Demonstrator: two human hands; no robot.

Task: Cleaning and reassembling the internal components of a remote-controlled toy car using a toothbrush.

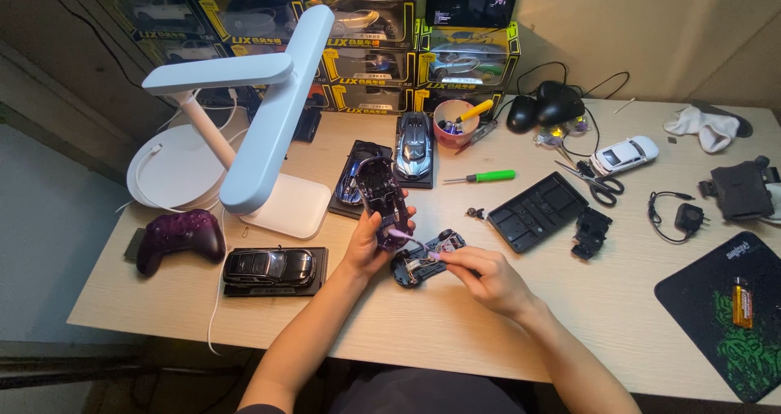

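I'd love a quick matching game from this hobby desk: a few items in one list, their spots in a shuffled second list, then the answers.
Things:
1. purple car shell
2. green screwdriver
3. purple game controller
4. scissors

Places:
A. at the desk's left end, beside the black model car
B. held up in the left hand
C. next to the white model car
D. lying below the pink cup

Pairs: 1-B, 2-D, 3-A, 4-C
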